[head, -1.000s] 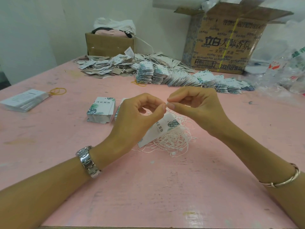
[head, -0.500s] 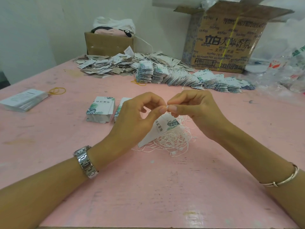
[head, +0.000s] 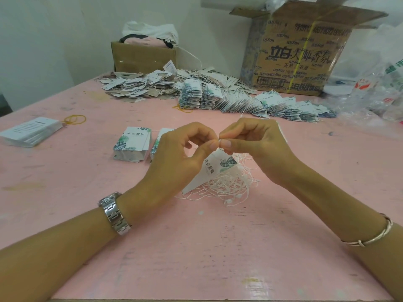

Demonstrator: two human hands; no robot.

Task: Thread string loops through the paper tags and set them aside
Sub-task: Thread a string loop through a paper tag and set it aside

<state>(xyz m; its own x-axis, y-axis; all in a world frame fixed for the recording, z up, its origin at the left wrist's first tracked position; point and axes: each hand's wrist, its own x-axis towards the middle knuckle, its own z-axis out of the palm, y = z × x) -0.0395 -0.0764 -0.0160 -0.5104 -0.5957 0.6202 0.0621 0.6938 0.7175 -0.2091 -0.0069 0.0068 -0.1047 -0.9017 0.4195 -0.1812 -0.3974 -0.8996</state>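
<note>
Handwork at a pink table (head: 196,247). Left hand (head: 178,158) curled, pinching the top of one leaf-printed paper tag (head: 214,168) between thumb and forefinger. Right hand (head: 255,147) curled as well, pinching a thin white string end (head: 218,140) right at the tag's top edge. Tag hanging tilted below the fingers, just above a loose tangle of string loops (head: 226,184) on the table. Hole hidden by fingertips, so no telling whether threaded yet.

Likely risks from here:
- Limp string tip bending against the hole and missing it.
- Neighbouring loops snagged and dragged up out of the tangle.
- Tag corner creased by too hard a pinch.

Unthreaded stacks (head: 133,143) to the left. Finished tags (head: 250,101) fanned along the far side.
</note>
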